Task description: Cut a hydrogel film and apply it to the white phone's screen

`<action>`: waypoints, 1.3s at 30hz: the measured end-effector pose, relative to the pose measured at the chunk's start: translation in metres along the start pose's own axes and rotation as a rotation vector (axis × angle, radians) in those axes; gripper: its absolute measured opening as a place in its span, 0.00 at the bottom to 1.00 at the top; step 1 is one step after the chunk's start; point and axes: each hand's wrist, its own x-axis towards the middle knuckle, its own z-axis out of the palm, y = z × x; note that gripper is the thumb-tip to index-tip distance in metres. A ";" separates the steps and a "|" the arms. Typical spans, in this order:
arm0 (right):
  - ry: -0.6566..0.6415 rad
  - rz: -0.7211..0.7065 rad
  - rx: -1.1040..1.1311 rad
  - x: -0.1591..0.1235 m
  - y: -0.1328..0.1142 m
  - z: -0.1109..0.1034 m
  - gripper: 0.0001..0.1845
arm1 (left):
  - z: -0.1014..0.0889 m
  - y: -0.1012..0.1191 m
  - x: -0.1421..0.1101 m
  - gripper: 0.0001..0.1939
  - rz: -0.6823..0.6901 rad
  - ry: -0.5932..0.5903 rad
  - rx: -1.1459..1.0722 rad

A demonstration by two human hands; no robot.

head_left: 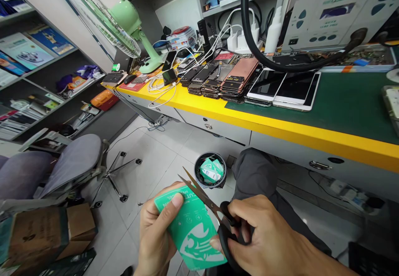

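Note:
My left hand (159,228) pinches a flat green packet (188,218) with white print and a white animal-head logo, the thumb lying across its upper left part. My right hand (264,234) is closed on the black handles of a pair of scissors (215,209). The blades stand slightly apart and point up and left, lying along the packet's upper right edge. Whether they are cutting into it I cannot tell. My right thumb tip is close to the packet's lower right side. Both hands are above the floor, in front of the bench.
A dark waste bin (211,170) holding green packaging stands on the floor. The yellow-edged bench (343,136) carries stacks of phone parts (215,76), white-framed tablets (296,89) and a green fan (124,18). A grey chair (75,159) and a cardboard box (40,234) are at left.

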 end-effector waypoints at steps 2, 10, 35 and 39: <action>-0.006 -0.001 0.001 0.000 0.000 0.000 0.24 | 0.001 0.000 -0.001 0.13 -0.001 0.027 -0.026; -0.118 0.140 0.063 -0.001 0.002 -0.003 0.24 | 0.001 -0.001 -0.001 0.14 0.003 0.048 -0.050; -0.155 0.129 0.061 -0.004 0.004 -0.008 0.24 | 0.000 -0.004 -0.001 0.15 0.037 0.059 -0.030; -0.158 0.118 0.060 -0.004 0.005 -0.008 0.24 | -0.002 -0.004 0.000 0.14 0.035 0.026 -0.028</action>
